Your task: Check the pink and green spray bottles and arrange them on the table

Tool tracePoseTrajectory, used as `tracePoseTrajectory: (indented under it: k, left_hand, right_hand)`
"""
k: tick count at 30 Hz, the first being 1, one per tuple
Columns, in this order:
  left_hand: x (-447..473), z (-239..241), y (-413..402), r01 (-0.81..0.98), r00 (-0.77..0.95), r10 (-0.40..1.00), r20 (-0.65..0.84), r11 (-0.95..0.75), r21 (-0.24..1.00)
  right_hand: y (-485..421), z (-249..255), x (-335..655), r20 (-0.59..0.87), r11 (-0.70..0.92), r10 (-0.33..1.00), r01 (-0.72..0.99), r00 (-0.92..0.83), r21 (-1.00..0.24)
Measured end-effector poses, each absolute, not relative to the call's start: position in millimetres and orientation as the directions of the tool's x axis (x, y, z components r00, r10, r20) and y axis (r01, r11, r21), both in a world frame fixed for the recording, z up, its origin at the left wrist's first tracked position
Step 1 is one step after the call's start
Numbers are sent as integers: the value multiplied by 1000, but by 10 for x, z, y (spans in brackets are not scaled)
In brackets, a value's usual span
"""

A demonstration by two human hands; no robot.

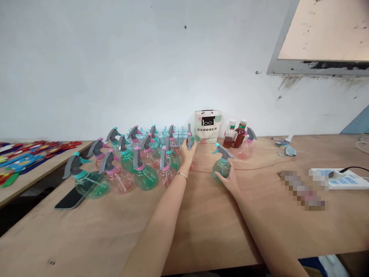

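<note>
My left hand [188, 151] is closed round the neck of a spray bottle [189, 141] with a grey trigger head, at the right edge of a cluster of several green and pink spray bottles [135, 163]. My right hand [229, 179] wraps round the base of a green spray bottle [221, 164] with a grey and teal trigger, which stands upright on the wooden table [201, 219]. A thin bracelet sits on my left wrist.
A black phone [70, 199] lies at the table's left. At the back stand a white paper bag [208, 126], two brown sauce bottles [235, 134] and a pink spray bottle [247, 146]. A white scale [341, 178] sits at the right. Colourful items [29, 156] cover a side table.
</note>
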State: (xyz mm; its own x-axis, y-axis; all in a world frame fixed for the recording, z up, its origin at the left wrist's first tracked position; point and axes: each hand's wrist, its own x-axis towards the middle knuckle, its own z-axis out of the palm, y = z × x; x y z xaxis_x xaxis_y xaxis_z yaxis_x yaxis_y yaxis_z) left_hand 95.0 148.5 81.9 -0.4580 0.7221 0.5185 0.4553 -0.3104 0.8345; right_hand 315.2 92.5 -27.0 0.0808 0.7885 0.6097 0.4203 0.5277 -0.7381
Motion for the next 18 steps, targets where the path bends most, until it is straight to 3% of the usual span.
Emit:
tracePoseTrajectory:
  k: [8, 15, 18]
  left_hand:
    - [922, 680, 1651, 514, -495, 644, 584, -325, 794]
    - [936, 550, 1337, 643, -460, 388, 799, -474, 601]
    - [1108, 506, 1012, 604, -351, 395, 849, -598, 527]
  right_hand:
    - [885, -244, 3143, 596, 508, 798, 433, 87, -744]
    - [895, -251, 3130, 590, 498, 800, 428, 109, -754]
    - [883, -281, 3080, 580, 474, 797, 422, 168, -773]
